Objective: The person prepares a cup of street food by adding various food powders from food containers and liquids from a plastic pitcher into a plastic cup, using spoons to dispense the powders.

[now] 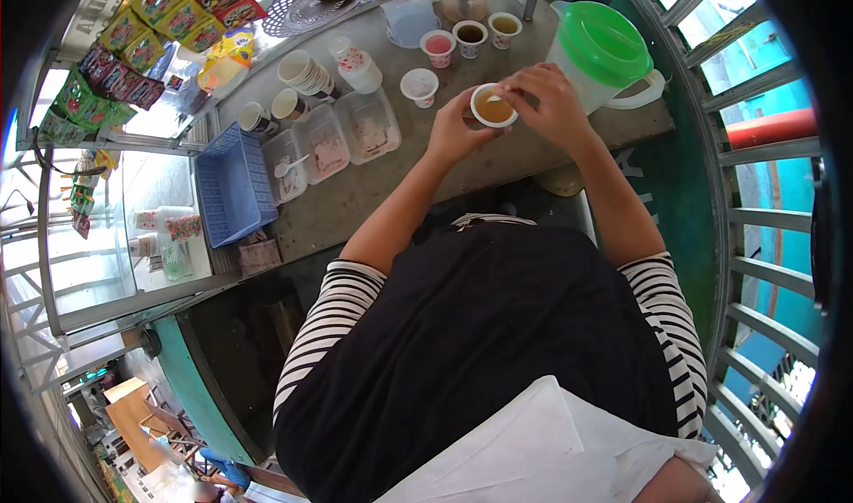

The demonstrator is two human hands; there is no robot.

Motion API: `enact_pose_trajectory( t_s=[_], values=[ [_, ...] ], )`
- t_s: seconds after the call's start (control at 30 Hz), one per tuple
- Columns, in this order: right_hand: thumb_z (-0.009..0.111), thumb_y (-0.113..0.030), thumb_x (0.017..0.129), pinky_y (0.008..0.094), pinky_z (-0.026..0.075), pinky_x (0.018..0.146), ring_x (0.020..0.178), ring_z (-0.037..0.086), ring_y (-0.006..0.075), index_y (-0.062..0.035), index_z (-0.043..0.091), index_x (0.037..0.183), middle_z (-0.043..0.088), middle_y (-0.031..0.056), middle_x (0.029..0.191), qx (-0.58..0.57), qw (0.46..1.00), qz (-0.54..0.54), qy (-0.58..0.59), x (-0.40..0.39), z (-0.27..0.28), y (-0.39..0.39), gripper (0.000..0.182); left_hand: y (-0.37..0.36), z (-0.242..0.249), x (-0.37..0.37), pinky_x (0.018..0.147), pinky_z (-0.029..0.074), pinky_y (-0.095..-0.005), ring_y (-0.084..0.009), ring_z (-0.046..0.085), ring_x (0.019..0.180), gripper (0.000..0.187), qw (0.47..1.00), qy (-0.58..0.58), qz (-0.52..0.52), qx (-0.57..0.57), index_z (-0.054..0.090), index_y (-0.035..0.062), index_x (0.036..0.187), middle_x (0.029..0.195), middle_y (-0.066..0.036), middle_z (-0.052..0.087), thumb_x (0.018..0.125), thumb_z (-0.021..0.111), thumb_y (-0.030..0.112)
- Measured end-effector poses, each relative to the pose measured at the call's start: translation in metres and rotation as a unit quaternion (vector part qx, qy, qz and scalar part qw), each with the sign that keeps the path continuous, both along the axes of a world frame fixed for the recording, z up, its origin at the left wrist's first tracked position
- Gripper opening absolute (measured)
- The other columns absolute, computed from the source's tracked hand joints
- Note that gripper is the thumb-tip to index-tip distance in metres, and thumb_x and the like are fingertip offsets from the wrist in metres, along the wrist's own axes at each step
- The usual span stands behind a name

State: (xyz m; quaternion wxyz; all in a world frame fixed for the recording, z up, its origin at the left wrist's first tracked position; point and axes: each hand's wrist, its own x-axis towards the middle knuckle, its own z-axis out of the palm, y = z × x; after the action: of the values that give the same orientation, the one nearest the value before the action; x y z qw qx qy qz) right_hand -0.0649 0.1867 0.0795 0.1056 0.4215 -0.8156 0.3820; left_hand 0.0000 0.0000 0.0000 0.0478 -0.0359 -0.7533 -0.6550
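Pitcher, clear plastic w/ green lid, 1 o'clock from torso; L hand clamped round white printed paper cup of amber liquid, 12 o'clock; R hand, fingertips pinched on small white plastic utensil. Risk: squeeze/jerk slops it.

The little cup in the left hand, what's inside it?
The cup in the left hand has orange-brown liquid inside. The right hand holds something small and white there, maybe a spoon. The cup's bottom is covered by the liquid, so I can't see it.
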Motion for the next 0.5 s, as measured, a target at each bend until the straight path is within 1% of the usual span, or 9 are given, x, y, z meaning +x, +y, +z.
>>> enact_pose_trajectory(
  t_s=[0.07, 0.1, 0.17, 0.2, 0.3, 0.37, 0.4, 0.47, 0.5],
  values=[
    [0.076, -0.013, 0.083, 0.039, 0.048, 0.081, 0.076, 0.066, 0.0239, -0.0092, 0.07, 0.092, 0.071, 0.0072, 0.087, -0.003, 0.992, 0.03, 0.124, 0.017, 0.009, 0.011, 0.011, 0.001, 0.003, 0.0, 0.091, 0.056, -0.0324, -0.0168, 0.068, 0.103, 0.074, 1.0, 0.016, 0.019, -0.01, 0.056, -0.0004, 0.13, 0.117, -0.011, 0.068, 0.068, 0.091, 0.02],
    [0.076, -0.013, 0.083, 0.039, 0.048, 0.081, 0.076, 0.066, 0.0239, -0.0092, 0.07, 0.092, 0.071, 0.0072, 0.087, -0.009, 0.993, 0.03, 0.118, 0.003, 0.005, 0.034, 0.011, 0.02, -0.001, -0.022, 0.091, 0.056, -0.0324, -0.0168, 0.068, 0.103, 0.074, 1.0, 0.01, 0.02, -0.016, 0.056, -0.0004, 0.13, 0.117, -0.011, 0.068, 0.068, 0.091, 0.02],
    [0.078, -0.009, 0.081, 0.0343, 0.049, 0.072, 0.07, 0.064, 0.0218, -0.0089, 0.07, 0.091, 0.069, 0.0057, 0.081, -0.081, 0.972, 0.03, 0.219, 0.002, -0.003, 0.052, 0.013, 0.033, -0.012, -0.038, 0.09, 0.056, -0.0323, -0.0164, 0.068, 0.102, 0.073, 0.999, 0.025, 0.043, 0.015, 0.057, -0.001, 0.13, 0.115, -0.01, 0.069, 0.068, 0.09, 0.018],
    [0.078, -0.009, 0.081, 0.0343, 0.049, 0.072, 0.07, 0.064, 0.0218, -0.0089, 0.07, 0.091, 0.069, 0.0057, 0.081, -0.077, 0.972, 0.032, 0.219, -0.002, -0.009, 0.06, 0.013, 0.041, -0.013, -0.043, 0.09, 0.056, -0.032, -0.0158, 0.068, 0.102, 0.072, 0.998, 0.022, 0.049, 0.027, 0.057, -0.001, 0.129, 0.115, -0.009, 0.069, 0.068, 0.09, 0.017],
    [0.08, -0.006, 0.077, 0.0338, 0.05, 0.068, 0.066, 0.064, 0.0222, -0.0064, 0.07, 0.089, 0.07, 0.006, 0.079, -0.128, 0.969, -0.005, 0.211, -0.017, -0.027, 0.075, 0.016, 0.057, -0.017, -0.056, 0.09, 0.056, -0.0317, -0.0153, 0.069, 0.102, 0.071, 0.997, 0.014, 0.071, 0.038, 0.057, -0.0007, 0.129, 0.114, -0.008, 0.07, 0.068, 0.09, 0.017],
    [0.079, -0.003, 0.077, 0.0329, 0.052, 0.065, 0.066, 0.065, 0.0225, -0.0056, 0.07, 0.089, 0.07, 0.0071, 0.079, -0.181, 0.967, -0.06, 0.169, -0.023, -0.037, 0.08, 0.015, 0.065, -0.02, -0.063, 0.09, 0.056, -0.0315, -0.0151, 0.069, 0.101, 0.071, 0.995, 0.009, 0.084, 0.045, 0.057, -0.0005, 0.128, 0.114, -0.009, 0.07, 0.068, 0.09, 0.016],
    [0.079, -0.003, 0.077, 0.0329, 0.052, 0.065, 0.066, 0.065, 0.0225, -0.0056, 0.07, 0.089, 0.07, 0.0071, 0.079, -0.181, 0.968, -0.055, 0.165, -0.025, -0.041, 0.082, 0.015, 0.068, -0.021, -0.065, 0.09, 0.056, -0.0313, -0.015, 0.069, 0.101, 0.07, 0.994, 0.004, 0.091, 0.052, 0.058, -0.0004, 0.128, 0.114, -0.009, 0.07, 0.068, 0.09, 0.016],
    [0.078, -0.001, 0.08, 0.0284, 0.053, 0.061, 0.065, 0.066, 0.0175, -0.0035, 0.07, 0.087, 0.071, 0.0073, 0.08, -0.235, 0.963, -0.093, 0.094, -0.029, -0.046, 0.087, 0.011, 0.074, -0.023, -0.069, 0.09, 0.056, -0.0312, -0.0151, 0.069, 0.101, 0.07, 0.993, 0.008, 0.107, 0.054, 0.058, -0.0004, 0.128, 0.114, -0.009, 0.07, 0.068, 0.09, 0.016],
    [0.078, -0.001, 0.08, 0.0284, 0.053, 0.061, 0.065, 0.066, 0.0175, -0.0035, 0.07, 0.087, 0.071, 0.0073, 0.08, -0.233, 0.964, -0.088, 0.092, -0.029, -0.046, 0.089, 0.011, 0.077, -0.024, -0.071, 0.09, 0.056, -0.0311, -0.0153, 0.069, 0.101, 0.07, 0.991, 0.015, 0.119, 0.055, 0.058, -0.0003, 0.128, 0.114, -0.009, 0.07, 0.068, 0.09, 0.017]
  ],
)
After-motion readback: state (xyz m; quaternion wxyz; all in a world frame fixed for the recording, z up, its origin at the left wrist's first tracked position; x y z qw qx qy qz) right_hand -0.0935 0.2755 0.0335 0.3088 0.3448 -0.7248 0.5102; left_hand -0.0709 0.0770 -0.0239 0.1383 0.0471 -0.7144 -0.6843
